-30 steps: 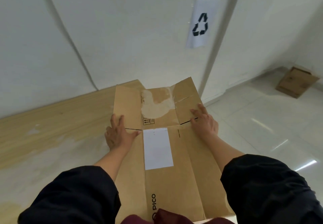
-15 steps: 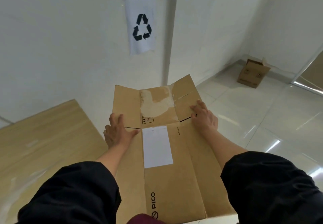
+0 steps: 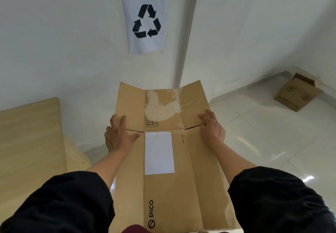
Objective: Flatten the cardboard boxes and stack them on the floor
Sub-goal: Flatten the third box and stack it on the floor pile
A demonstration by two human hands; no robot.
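Cardboard, in the form of a flattened box (image 3: 172, 160), is held out flat in front of the person, above the pale tiled floor (image 3: 263, 142). The left hand (image 3: 118, 134) is laid on the box's left edge with the thumb on top and the fingers spread along the flap; whether anything is curled underneath cannot be told. The right hand (image 3: 211, 125) is set on the right edge at the slit between flap and panel, fingers extended over the flap, closed around the edge. Both forearms emerge from dark sleeves (image 3: 281, 202). A white label (image 3: 159, 153) is stuck on the box's middle panel, a torn pale patch (image 3: 161, 105) is seen on the far flap, and "PICO" is printed near the close end. A sheet with a recycling symbol (image 3: 145, 20) is fixed to the white wall ahead. A second cardboard box (image 3: 298, 92), not flattened, lies on the floor by the far right wall. A wooden board (image 3: 31, 138) is seen at the left.
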